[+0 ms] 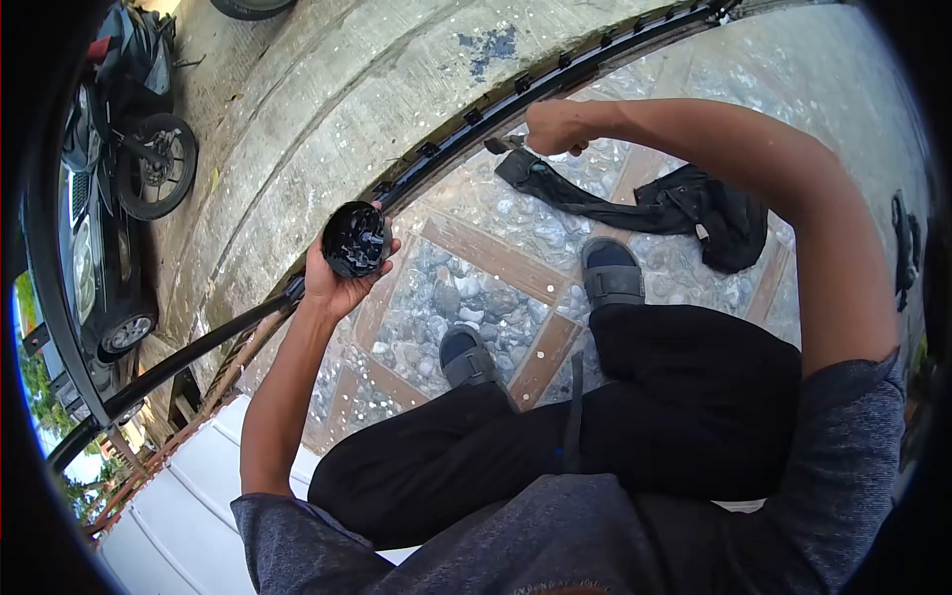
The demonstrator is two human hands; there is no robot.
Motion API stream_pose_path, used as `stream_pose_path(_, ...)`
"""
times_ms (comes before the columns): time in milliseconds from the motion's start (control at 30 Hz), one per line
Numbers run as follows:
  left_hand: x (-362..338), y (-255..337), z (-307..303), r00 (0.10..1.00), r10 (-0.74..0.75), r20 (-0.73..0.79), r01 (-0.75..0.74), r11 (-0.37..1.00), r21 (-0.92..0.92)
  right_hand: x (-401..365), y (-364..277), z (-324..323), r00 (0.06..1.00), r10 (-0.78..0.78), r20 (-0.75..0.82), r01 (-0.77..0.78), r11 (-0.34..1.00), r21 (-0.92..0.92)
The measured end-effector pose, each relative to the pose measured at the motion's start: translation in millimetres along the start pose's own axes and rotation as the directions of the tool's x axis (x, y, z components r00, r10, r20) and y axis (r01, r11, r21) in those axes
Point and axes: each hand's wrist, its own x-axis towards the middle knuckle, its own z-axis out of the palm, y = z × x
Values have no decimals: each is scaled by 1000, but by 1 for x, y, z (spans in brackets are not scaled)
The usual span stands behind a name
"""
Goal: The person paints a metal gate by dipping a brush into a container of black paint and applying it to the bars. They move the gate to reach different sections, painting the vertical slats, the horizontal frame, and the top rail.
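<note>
Brush [504, 145] gripped in right hand [555, 127], bowl [332, 260] of black paint [355, 236] cupped in left hand [342, 293], hands well apart, shirt marking [562, 586] illegible.

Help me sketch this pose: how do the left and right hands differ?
The left hand is palm up beneath a black bowl; the right hand is closed around a slim brush-like tool.
The left hand's fingers spread against the bowl, while the right hand's curl into a fist.
Both are bare, and each holds something near the black rail.
</note>
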Motion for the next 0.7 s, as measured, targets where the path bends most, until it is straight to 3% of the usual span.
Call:
stream_pose_path(33,-1,1,-7,1000,20,22,-19,1000,-17,8,0,9,998,31,52,-36,995,89)
stream_pose_path(133,-1,0,-31,994,98,52,-92,991,-96,50,-4,60,968,249,-13,-222,885,409)
stream_pose_path(267,-2,-13,-73,977,206,54,-184,944,-274,114,-33,117,893,449,-44,-207,495,844)
stream_pose_path(333,-5,-18,-88,971,237,31,-209,903,-375,147,-44,139,853,518,-61,-100,277,956)
stream_pose_path(467,-22,-24,-103,969,249,-10,-232,887,-399,190,-73,153,704,702,106,-104,-45,994)
stream_pose_path(500,-27,-25,-101,967,254,-18,-239,884,-402,190,-82,156,704,708,64,-30,-60,998)
stream_pose_path(600,-39,-29,-107,959,280,-42,-274,881,-387,194,-108,165,678,735,7,-74,59,996)
stream_pose_path(633,-43,-30,-108,960,277,-51,-275,881,-385,188,-110,172,759,649,-48,-139,234,962)
stream_pose_path(700,-47,-33,-112,954,290,-80,-298,872,-389,176,-114,177,784,616,-73,-183,342,922)
